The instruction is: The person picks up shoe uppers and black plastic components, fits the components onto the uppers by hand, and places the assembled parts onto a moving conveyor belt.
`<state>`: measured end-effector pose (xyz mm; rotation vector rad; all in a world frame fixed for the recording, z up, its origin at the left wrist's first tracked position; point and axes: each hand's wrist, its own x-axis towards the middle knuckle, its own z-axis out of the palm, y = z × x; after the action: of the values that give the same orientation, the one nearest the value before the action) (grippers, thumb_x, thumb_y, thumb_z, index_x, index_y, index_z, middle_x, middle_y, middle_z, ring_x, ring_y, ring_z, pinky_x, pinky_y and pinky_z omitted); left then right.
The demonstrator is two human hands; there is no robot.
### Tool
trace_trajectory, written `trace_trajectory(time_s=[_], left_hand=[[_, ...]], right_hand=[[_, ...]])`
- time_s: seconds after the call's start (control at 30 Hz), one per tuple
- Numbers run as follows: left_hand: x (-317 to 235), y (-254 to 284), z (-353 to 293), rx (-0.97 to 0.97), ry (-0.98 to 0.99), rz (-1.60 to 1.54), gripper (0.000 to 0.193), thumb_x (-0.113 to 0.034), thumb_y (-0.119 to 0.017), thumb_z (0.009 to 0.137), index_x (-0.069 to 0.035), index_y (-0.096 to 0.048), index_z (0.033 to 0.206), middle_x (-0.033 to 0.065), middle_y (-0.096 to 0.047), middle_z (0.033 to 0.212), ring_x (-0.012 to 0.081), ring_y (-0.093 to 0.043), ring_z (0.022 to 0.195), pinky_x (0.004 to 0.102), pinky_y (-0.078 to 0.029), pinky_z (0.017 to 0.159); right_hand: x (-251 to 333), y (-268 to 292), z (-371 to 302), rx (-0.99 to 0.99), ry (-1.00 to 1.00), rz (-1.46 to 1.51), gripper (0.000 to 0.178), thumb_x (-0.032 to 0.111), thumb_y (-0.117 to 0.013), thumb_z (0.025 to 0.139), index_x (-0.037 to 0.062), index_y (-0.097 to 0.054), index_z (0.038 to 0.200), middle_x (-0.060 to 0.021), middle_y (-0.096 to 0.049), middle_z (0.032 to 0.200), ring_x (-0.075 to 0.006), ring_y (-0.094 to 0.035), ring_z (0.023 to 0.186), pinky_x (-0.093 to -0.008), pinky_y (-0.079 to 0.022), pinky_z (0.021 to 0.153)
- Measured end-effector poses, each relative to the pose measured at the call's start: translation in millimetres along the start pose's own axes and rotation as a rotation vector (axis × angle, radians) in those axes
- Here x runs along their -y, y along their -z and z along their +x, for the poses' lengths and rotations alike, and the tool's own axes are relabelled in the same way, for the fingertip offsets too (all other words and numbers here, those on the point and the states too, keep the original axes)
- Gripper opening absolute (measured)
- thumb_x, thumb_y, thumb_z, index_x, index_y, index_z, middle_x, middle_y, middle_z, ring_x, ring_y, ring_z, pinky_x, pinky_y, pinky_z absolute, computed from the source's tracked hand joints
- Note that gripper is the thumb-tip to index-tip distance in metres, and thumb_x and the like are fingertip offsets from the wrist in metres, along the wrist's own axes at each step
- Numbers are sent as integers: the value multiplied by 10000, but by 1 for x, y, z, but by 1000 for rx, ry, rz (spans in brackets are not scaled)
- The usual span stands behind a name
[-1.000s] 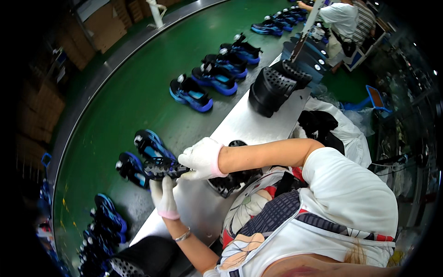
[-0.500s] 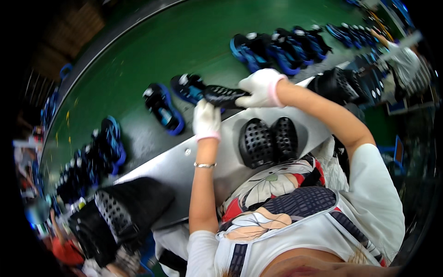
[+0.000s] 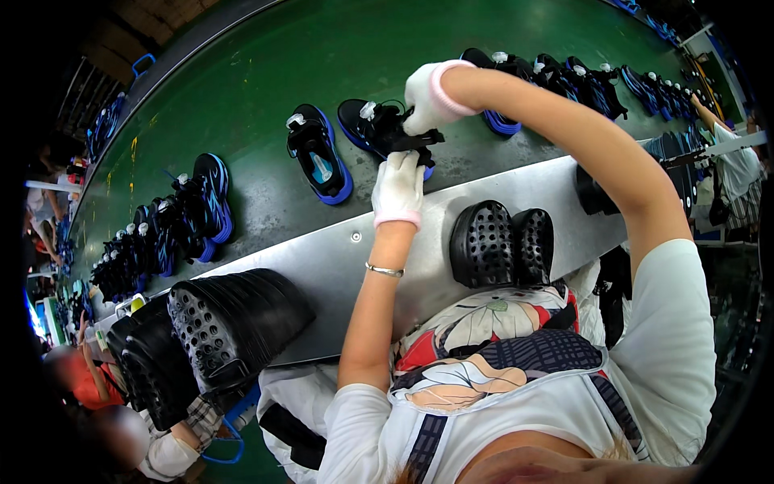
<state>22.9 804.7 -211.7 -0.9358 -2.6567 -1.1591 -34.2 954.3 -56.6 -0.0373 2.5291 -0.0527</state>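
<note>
White knit gloves cover both hands. My left hand point(image 3: 399, 189) closes on the heel end of a black-and-blue sneaker point(image 3: 359, 133) on the green surface. My right hand point(image 3: 427, 97) is above the sneaker's opening, its fingers closed on a black shoe insert point(image 3: 419, 141). Blur and the fingers hide how far the insert sits inside the shoe. Just left of it stands another sneaker point(image 3: 322, 161) with a bright blue sole and a white tab. Two perforated black shoe inserts point(image 3: 488, 246) lie side by side on the metal ledge in front of me.
The metal ledge point(image 3: 339, 270) runs along the green conveyor point(image 3: 250, 97). A stack of black perforated inserts point(image 3: 234, 323) stands at the left. Rows of sneakers point(image 3: 165, 218) continue left, with more sneakers point(image 3: 568, 81) to the right. Other people work at both sides.
The insert, held level between both hands before, is now at the sneaker's opening. My right hand has risen and moved slightly left; my left hand has shifted right. The view has turned.
</note>
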Motion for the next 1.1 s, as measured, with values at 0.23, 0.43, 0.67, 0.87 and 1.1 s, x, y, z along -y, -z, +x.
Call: trace_trajectory(time_s=[0.23,0.43,0.67,0.87,1.1], left_hand=[[-5,10,10,242,157,-29,264,-235,-582,855,-76,-643,1058,162,-590,1140,352,-592,984,439,-484,830],[18,-9,23,541,315,133,367,-385,-576,843,-111,-661,1074,177,-668,1029,375,-625,941,444,-504,815],[11,-2,31,582,361,179,407,-387,-606,830,-89,-650,1105,169,-671,1051,361,-630,965,440,-506,838],[19,-2,27,545,358,171,427,-406,-582,843,-87,-644,1120,182,-663,1069,365,-627,978,438,-504,846],[19,-5,23,570,364,206,424,-414,-570,848,-87,-649,1106,174,-666,1070,360,-631,977,436,-505,844]], right_hand=[[34,-47,31,-60,-91,-32,330,256,-589,806,52,-701,1040,-152,-679,1082,-306,-662,990,-383,-535,824],[55,-65,60,-127,-258,298,407,368,-431,938,87,-666,1117,-151,-658,1127,-334,-637,1029,-416,-517,864],[51,-76,75,-160,-312,606,490,399,-315,970,86,-650,1140,-161,-644,1154,-364,-625,1040,-442,-517,866],[60,-58,49,-109,-128,63,356,293,-459,935,73,-665,1126,-128,-673,1116,-305,-662,994,-405,-544,813],[59,-61,47,-98,-1,-146,264,150,-548,864,66,-690,1070,-108,-696,1062,-269,-682,952,-374,-548,785]])
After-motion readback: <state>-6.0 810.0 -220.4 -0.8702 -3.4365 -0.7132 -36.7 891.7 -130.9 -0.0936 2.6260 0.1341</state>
